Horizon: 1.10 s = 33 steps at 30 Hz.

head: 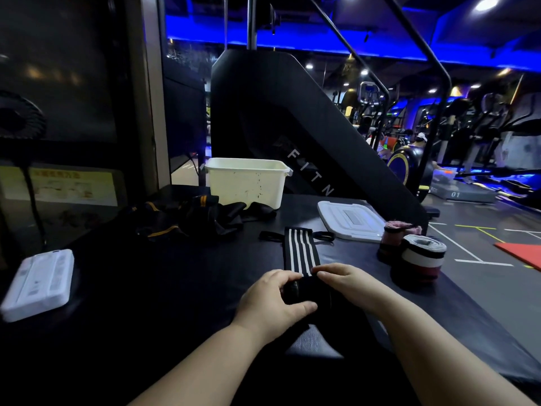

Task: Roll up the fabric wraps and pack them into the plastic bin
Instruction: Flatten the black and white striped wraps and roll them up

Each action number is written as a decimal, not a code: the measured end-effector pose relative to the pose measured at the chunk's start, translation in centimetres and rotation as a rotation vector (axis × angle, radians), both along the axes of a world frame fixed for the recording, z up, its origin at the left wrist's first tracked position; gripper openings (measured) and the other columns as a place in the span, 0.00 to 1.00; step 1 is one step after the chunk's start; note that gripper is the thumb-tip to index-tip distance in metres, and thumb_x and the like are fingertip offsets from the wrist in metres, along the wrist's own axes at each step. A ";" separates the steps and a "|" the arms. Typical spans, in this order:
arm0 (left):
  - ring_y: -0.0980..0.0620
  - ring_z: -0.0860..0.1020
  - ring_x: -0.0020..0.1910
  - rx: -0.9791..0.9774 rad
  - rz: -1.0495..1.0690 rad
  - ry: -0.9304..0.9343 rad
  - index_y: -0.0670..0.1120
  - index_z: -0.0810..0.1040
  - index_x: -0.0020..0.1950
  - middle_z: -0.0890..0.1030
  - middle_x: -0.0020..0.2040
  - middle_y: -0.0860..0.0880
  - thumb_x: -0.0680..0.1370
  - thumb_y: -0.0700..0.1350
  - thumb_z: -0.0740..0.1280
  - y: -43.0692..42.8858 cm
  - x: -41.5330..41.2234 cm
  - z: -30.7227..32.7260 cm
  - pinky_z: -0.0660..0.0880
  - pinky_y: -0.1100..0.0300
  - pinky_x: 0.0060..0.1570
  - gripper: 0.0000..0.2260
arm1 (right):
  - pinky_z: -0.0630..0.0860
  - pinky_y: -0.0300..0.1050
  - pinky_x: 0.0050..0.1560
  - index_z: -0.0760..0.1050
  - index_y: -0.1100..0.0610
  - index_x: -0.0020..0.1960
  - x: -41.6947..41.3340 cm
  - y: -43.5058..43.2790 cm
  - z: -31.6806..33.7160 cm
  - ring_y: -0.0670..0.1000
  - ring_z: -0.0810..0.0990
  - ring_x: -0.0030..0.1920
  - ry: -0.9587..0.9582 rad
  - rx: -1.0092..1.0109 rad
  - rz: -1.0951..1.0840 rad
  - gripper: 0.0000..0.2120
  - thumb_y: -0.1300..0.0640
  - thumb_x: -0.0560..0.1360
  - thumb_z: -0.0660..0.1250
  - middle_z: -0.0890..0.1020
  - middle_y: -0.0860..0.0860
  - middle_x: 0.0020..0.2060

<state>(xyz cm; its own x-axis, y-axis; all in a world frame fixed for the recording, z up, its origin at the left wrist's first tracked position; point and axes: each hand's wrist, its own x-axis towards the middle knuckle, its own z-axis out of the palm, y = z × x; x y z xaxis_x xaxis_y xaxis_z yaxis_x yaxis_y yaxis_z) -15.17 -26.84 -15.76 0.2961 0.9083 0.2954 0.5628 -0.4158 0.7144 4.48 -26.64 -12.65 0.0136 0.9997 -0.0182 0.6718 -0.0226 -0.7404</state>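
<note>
Head — striped wrap (pixel 301 253), rolls (pixel 423 259) at edge (pixel 468 298)

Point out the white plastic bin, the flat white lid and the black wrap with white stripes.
White rectangular plastic bin (pixel 246 186), head view, on its front wall.
Flat white plastic lid (pixel 349 219), head view, on its centre panel.
Black fabric wrap with white stripes (pixel 300 250), head view, on its unrolled stretch.

We've got the plastic bin (pixel 246 183) at the back of the table (pixel 164 273), lid (pixel 349 219) flat to its right. Loose wraps (pixel 187 216) pile front-left of the bin, the half-rolled wrap (pixel 300 250) runs mid-table, two rolled wraps (pixel 421 259) stand right of it, flat device (pixel 39 284) far left.
</note>
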 end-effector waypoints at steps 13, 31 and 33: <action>0.59 0.72 0.64 0.035 0.006 0.143 0.59 0.70 0.71 0.73 0.65 0.60 0.70 0.57 0.74 0.4 0.1 -0.1 0.68 0.64 0.62 0.30 | 0.62 0.37 0.68 0.80 0.55 0.61 0.1 0.9 -0.6 0.45 0.74 0.64 0.017 0.007 -0.031 0.13 0.52 0.81 0.63 0.79 0.47 0.63; 0.56 0.77 0.56 -0.165 -0.076 0.089 0.62 0.80 0.55 0.76 0.52 0.59 0.65 0.64 0.73 2.4 0.0 0.7 0.73 0.53 0.62 0.21 | 0.80 0.51 0.57 0.80 0.47 0.57 1.5 -1.4 -2.2 0.51 0.84 0.51 0.331 0.124 0.087 0.23 0.64 0.66 0.79 0.84 0.51 0.51; 0.57 0.76 0.57 -0.155 -0.096 0.106 0.61 0.79 0.58 0.76 0.54 0.59 0.68 0.63 0.73 2.4 -0.2 0.7 0.72 0.54 0.63 0.20 | 0.80 0.51 0.57 0.80 0.47 0.57 1.5 -1.3 -2.4 0.52 0.84 0.51 0.339 0.127 0.080 0.23 0.63 0.66 0.79 0.84 0.52 0.52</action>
<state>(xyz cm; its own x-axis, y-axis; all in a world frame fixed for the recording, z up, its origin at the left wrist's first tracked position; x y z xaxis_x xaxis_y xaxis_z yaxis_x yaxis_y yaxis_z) -15.41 -24.42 -15.08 0.4055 0.9066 0.1171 0.6013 -0.3610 0.7128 5.95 -27.94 -15.02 -0.0505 0.9919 0.1166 0.3837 0.1270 -0.9147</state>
